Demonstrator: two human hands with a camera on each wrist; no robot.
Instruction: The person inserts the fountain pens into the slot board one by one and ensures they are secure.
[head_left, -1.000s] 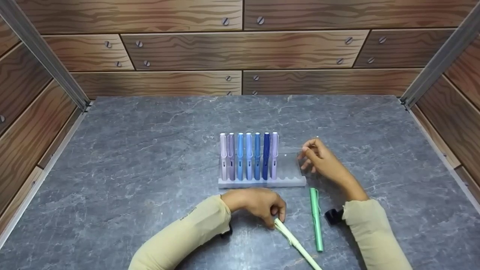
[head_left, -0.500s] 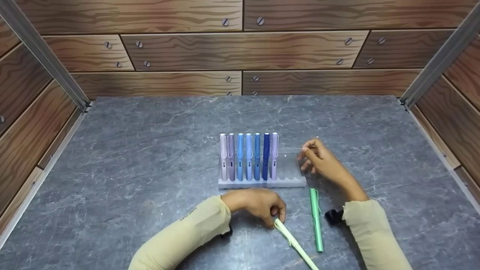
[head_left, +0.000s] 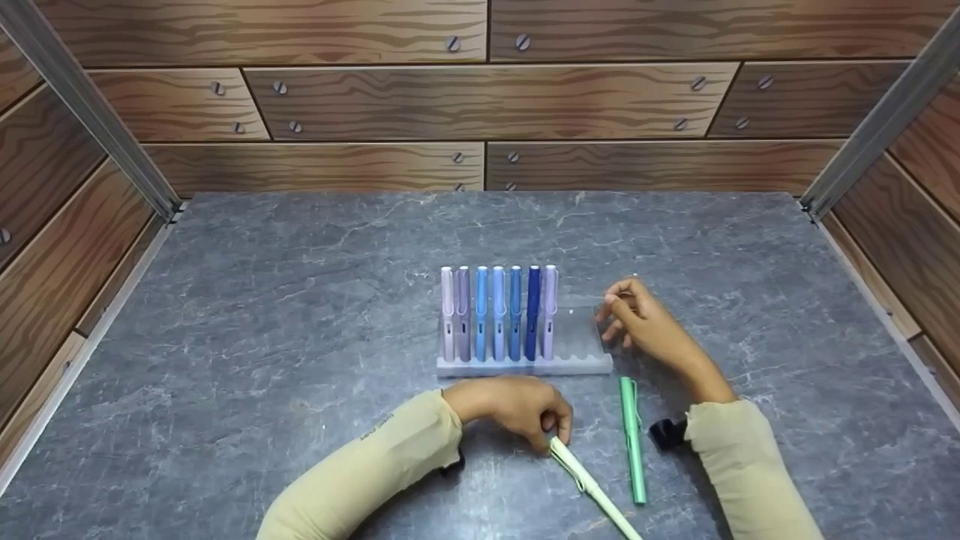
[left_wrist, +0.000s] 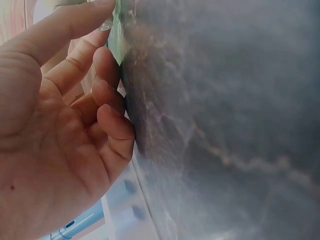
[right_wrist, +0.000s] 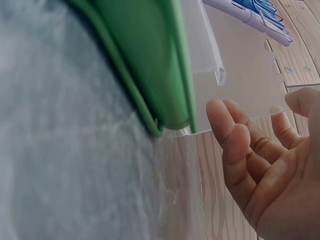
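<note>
My left hand (head_left: 517, 409) pinches the clipped end of a pale green pen (head_left: 592, 486) between thumb and fingertips, and the pen slants across the tabletop. In the left wrist view, the pen (left_wrist: 116, 37) is partly hidden behind the fingers. My right hand (head_left: 641, 319) stays by the right edge of a clear pen stand (head_left: 577, 330), its fingers loosely bent. Whether the fingertips touch the panel is hard to tell. Several purple and blue pens (head_left: 498, 311) stand upright in the stand's left and middle slots. A green pen (head_left: 632, 442) lies in front of my right wrist.
The grey marbled tabletop (head_left: 300, 300) extends around the stand. Wood-patterned walls (head_left: 487, 101) enclose the back and sides, with metal posts (head_left: 97, 112) in the corners. A black wrist mount (head_left: 667, 433) sits beside the right sleeve, near the green pen.
</note>
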